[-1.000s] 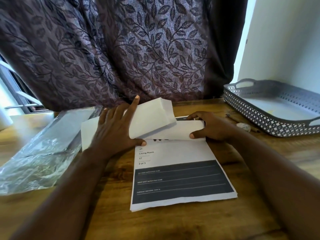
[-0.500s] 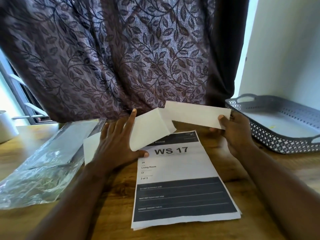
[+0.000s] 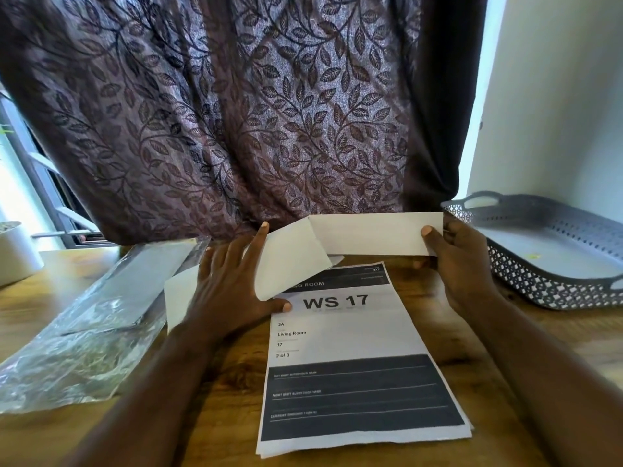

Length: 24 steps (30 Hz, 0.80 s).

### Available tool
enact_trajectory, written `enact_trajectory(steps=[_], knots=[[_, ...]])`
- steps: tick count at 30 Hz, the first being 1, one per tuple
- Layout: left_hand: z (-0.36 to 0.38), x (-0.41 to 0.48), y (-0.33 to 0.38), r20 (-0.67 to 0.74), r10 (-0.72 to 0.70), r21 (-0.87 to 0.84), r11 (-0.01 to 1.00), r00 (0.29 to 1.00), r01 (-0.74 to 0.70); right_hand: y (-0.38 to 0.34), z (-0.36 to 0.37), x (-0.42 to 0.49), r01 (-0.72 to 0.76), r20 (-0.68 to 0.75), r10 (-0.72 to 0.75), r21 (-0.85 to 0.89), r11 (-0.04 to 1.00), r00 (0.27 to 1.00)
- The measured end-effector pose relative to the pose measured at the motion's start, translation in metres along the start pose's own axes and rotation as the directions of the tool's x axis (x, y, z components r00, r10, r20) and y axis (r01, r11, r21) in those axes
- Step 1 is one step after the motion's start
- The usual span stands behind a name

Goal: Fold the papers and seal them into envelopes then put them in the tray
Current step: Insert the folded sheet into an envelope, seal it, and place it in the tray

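A white envelope [image 3: 180, 294] lies on the wooden table under my left hand [image 3: 229, 288], which rests flat on it with straight fingers. Its raised flap [image 3: 290, 264] stands between index finger and thumb. My right hand [image 3: 462, 267] pinches the right end of a folded white paper [image 3: 371, 234], held level above the table. The paper's left end overlaps the flap's top edge. Below both lies a stack of printed sheets [image 3: 354, 365] headed "WS 17". The grey perforated tray [image 3: 556, 291] stands at the right, beside my right hand.
A crumpled clear plastic wrapper [image 3: 101, 315] lies at the left of the table. A white pot [image 3: 17, 254] stands at the far left edge. A dark leaf-patterned curtain [image 3: 253, 129] hangs right behind the table, with a white wall behind the tray.
My right hand lifted the folded paper off the top of the printed stack and carried it up and to the right, uncovering the "WS 17" heading. My left hand stayed on the envelope.
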State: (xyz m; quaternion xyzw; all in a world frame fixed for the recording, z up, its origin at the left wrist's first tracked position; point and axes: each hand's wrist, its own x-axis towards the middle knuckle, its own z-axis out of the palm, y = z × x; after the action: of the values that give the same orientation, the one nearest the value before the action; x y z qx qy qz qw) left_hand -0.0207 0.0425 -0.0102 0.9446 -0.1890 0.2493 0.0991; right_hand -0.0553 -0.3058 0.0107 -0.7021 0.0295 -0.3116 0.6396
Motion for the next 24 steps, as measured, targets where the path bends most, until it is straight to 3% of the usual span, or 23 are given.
enact_trajectory(steps=[3, 8, 14, 16, 24], knots=[[0.0, 0.001, -0.001, 0.002, -0.014, 0.011, 1.0, 1.0, 0.014, -0.006, 0.002, -0.003, 0.004, 0.027, -0.005, 0.042, 0.999, 1.0], [0.0, 0.001, -0.001, 0.021, 0.019, 0.036, 0.999, 1.0, -0.02, -0.009, 0.0, -0.005, 0.056, 0.054, -0.053, -0.056, 0.997, 0.997], [-0.001, 0.0, 0.013, 0.032, 0.114, 0.034, 0.993, 0.993, -0.115, -0.019, 0.01, -0.015, -0.055, 0.158, 0.044, 0.069, 0.996, 0.986], [-0.001, 0.0, 0.015, 0.024, 0.119, 0.022, 0.993, 0.993, -0.119, -0.022, 0.014, -0.02, -0.023, 0.201, 0.018, 0.025, 0.999, 0.979], [0.001, -0.001, 0.029, -0.013, 0.187, 0.015, 0.982, 0.982, -0.187, -0.019, 0.025, -0.029, 0.085, 0.035, -0.081, -0.114, 0.99, 0.996]])
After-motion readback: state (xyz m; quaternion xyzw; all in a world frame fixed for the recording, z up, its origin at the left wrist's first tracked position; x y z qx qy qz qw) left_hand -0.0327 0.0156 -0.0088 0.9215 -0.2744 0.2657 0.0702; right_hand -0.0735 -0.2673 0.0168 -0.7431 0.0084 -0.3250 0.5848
